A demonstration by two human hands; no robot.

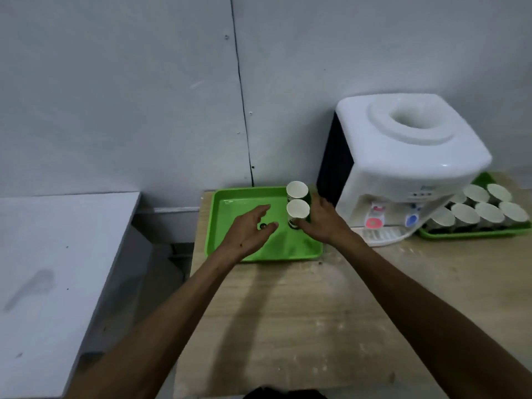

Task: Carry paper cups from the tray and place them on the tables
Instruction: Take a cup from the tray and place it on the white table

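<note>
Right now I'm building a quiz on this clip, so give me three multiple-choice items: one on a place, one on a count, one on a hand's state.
1. Where does the left green tray lie?
A. on the wooden table, left of the water dispenser
B. on the grey table
C. on top of the dispenser

2. How many paper cups stand on that tray?
A. none
B. two
C. six

3. What is the left hand doing?
A. gripping a cup
B. pressing a dispenser tap
C. hovering open over the tray

Answers:
1 A, it sits on the wooden table beside the water dispenser.
2 B, the far cup and the near cup stand along its right edge.
3 C, its fingers are spread and hold nothing, while the right hand is at the near cup.
</note>
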